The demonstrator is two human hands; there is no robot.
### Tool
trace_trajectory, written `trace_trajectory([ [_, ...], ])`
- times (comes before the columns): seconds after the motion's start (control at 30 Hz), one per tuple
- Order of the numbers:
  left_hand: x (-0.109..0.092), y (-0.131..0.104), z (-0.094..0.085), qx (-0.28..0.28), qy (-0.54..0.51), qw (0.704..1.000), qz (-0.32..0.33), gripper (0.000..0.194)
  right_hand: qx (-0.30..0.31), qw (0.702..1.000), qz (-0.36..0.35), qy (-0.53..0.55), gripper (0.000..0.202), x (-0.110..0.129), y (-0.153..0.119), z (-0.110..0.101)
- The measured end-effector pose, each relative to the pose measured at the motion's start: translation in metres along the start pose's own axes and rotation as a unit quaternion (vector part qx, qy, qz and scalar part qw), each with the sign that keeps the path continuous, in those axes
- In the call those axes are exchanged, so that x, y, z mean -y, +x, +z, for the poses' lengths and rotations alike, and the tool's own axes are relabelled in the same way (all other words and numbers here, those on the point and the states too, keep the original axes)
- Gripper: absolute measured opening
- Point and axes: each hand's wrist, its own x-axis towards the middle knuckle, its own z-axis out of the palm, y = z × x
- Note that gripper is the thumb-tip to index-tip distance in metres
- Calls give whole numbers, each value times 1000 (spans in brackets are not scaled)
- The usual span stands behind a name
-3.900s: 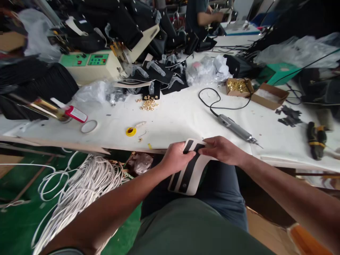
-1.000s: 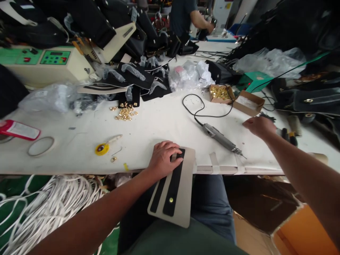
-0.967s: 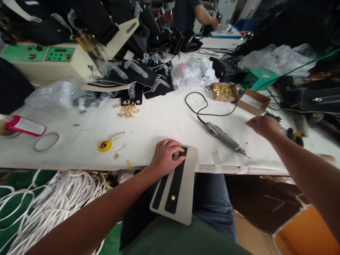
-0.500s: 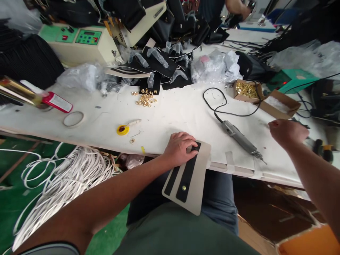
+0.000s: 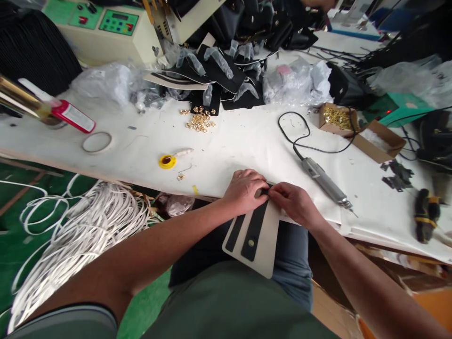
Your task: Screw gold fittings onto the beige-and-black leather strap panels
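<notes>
Two bare hands meet at the far end of a beige panel (image 5: 267, 240) bearing two black strips (image 5: 255, 230); the panel's near end overhangs the table (image 5: 229, 146). The left hand (image 5: 246, 192) is clamped over the panel's far left corner, fingers bent. The right hand (image 5: 291, 200) touches the far end at its right, fingertips pinched; whether they grip a small part cannot be told. A round stud (image 5: 251, 243) sits near the panel's near end. A grey electric screwdriver (image 5: 325, 182) lies right of the panel.
</notes>
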Motion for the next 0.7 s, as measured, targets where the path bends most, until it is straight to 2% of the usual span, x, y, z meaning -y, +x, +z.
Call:
trace_trajectory([
  [0.3,3,-2,2,2,3,1000,11,17,-14,999,7,-42,27,4,7,1],
  [0.6,4,-3,4,-6,10,1000,16,17,-16,998,52,-25,30,3,13,2],
  [0.7,3,-3,3,-1,8,1000,13,17,2,998,69,-2,28,1,20,-2],
])
